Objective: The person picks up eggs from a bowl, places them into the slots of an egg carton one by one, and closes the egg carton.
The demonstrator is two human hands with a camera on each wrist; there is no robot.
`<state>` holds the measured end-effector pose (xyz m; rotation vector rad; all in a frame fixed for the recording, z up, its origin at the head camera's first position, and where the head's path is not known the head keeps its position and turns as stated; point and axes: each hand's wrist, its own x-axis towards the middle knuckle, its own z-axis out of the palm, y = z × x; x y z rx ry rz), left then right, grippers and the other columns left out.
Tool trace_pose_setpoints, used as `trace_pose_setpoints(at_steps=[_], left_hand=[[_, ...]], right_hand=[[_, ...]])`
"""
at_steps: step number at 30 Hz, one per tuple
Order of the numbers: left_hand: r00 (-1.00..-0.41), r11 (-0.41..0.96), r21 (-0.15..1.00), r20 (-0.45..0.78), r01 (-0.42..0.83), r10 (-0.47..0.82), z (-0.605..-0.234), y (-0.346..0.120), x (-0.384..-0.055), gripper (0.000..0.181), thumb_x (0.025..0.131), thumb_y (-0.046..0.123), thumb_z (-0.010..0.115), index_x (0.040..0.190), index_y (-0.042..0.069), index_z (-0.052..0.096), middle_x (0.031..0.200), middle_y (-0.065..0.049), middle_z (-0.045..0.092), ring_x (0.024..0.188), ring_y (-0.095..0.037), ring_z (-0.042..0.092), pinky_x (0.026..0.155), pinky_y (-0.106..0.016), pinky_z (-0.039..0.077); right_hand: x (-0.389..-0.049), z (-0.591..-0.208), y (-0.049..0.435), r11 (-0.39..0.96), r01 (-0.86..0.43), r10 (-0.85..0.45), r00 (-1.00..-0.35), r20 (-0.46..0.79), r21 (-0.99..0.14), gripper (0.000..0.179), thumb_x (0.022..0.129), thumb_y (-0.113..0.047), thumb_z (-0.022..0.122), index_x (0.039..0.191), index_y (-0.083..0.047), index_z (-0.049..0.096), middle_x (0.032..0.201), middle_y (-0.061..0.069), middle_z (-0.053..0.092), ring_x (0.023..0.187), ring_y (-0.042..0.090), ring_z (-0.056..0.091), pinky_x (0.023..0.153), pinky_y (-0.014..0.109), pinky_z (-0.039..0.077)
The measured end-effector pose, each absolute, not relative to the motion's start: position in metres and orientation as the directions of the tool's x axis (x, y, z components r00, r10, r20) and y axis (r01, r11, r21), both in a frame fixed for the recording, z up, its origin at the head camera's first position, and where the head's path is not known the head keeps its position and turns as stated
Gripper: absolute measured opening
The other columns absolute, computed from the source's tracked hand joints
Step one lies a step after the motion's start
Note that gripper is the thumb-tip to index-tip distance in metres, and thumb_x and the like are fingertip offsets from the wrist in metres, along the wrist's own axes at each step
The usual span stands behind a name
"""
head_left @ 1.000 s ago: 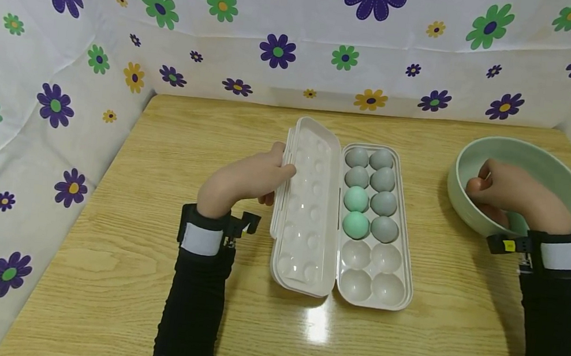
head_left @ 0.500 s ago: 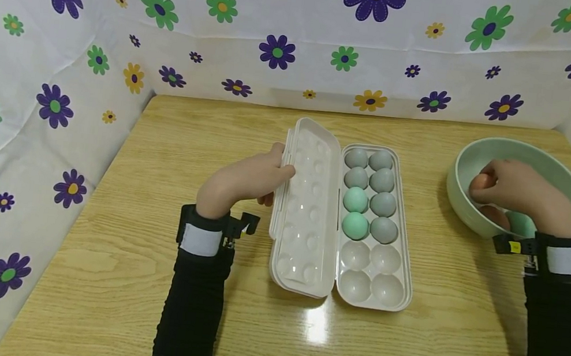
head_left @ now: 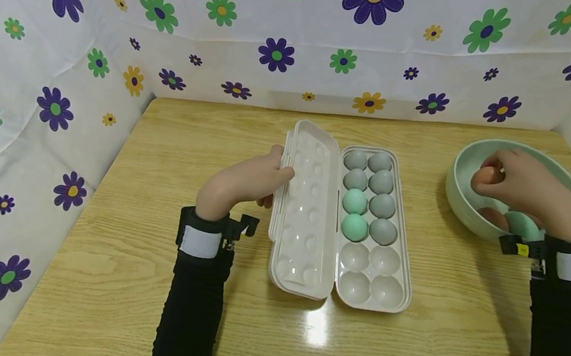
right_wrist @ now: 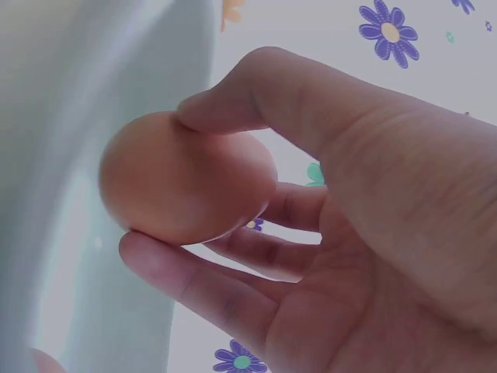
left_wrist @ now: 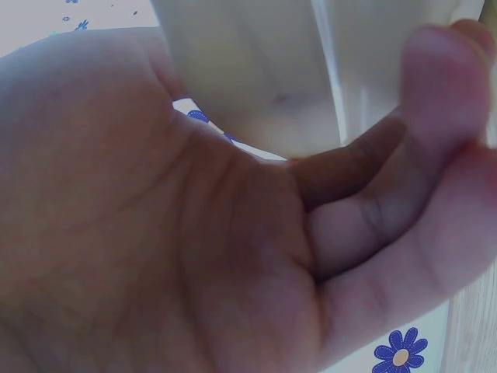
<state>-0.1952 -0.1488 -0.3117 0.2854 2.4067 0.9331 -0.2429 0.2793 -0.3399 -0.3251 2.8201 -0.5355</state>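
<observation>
My left hand (head_left: 248, 183) grips the raised lid (head_left: 307, 215) of a cream egg carton, thumb over its outer edge and fingers behind. In the carton's base (head_left: 407, 283), grey-blue eggs (head_left: 382, 205) and two mint green eggs (head_left: 354, 227) fill the far and middle cups; the several nearest cups hold nothing. At the right, my right hand (head_left: 530, 183) pinches a brown egg (right_wrist: 186, 179) between thumb and fingertips, over the pale green bowl (head_left: 460, 202). Another brown egg (head_left: 494, 218) and a green egg (head_left: 522, 225) lie in the bowl, partly under the hand.
The carton and bowl stand on a wood-grain table (head_left: 118, 276). A white cloth with printed flowers (head_left: 177, 16) hangs at the back and along both sides. Table surface lies between the carton and the bowl.
My right hand has come up and slightly right inside the bowl with the brown egg, now more in view. The green egg in the bowl shows more. The left hand stays on the lid.
</observation>
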Motion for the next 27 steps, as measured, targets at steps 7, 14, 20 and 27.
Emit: trace_pose_setpoints(at_steps=[7,14,20,27], left_hand=[[-0.832,0.743,0.669,-0.411,0.003,0.373,-0.312,-0.148,-0.195,0.048,0.097,0.027,0.031,0.134,-0.002,0.022,0.071,-0.013,0.053,0.053,-0.022,0.049,0.051,-0.027,0.042],[-0.831,0.740,0.672,-0.413,-0.002,0.373,-0.313,-0.149,-0.195,0.048,0.097,0.027,0.031,0.135,-0.002,0.021,0.072,-0.015,0.053,0.053,-0.021,0.049,0.051,-0.027,0.042],[-0.832,0.736,0.677,-0.411,-0.006,0.372,-0.313,-0.149,-0.195,0.048,0.097,0.027,0.031,0.135,-0.002,0.021,0.072,-0.016,0.053,0.053,-0.022,0.049,0.051,-0.028,0.042],[-0.834,0.743,0.670,-0.410,0.001,0.370,-0.313,-0.150,-0.196,0.048,0.097,0.027,0.030,0.135,-0.002,0.021,0.071,-0.015,0.053,0.053,-0.022,0.050,0.051,-0.028,0.042]], right_hand=[[-0.237,-0.334,0.276,0.910,-0.180,-0.259,-0.950,-0.173,-0.374,0.038,0.085,-0.019,0.056,0.114,0.005,0.050,0.109,0.022,0.048,0.095,0.035,0.044,0.079,0.049,0.040],[-0.234,-0.329,0.270,0.920,-0.186,-0.246,-0.959,-0.141,-0.346,0.043,0.084,-0.021,0.059,0.115,0.007,0.050,0.106,0.024,0.050,0.091,0.035,0.045,0.076,0.048,0.041],[-0.230,-0.325,0.266,0.919,-0.181,-0.240,-0.961,-0.134,-0.349,0.046,0.084,-0.021,0.057,0.120,0.007,0.048,0.107,0.023,0.046,0.092,0.036,0.042,0.075,0.050,0.040],[-0.224,-0.319,0.256,0.917,-0.195,-0.251,-0.960,-0.122,-0.349,0.049,0.084,-0.022,0.063,0.121,0.007,0.047,0.108,0.024,0.046,0.091,0.036,0.044,0.075,0.050,0.042]])
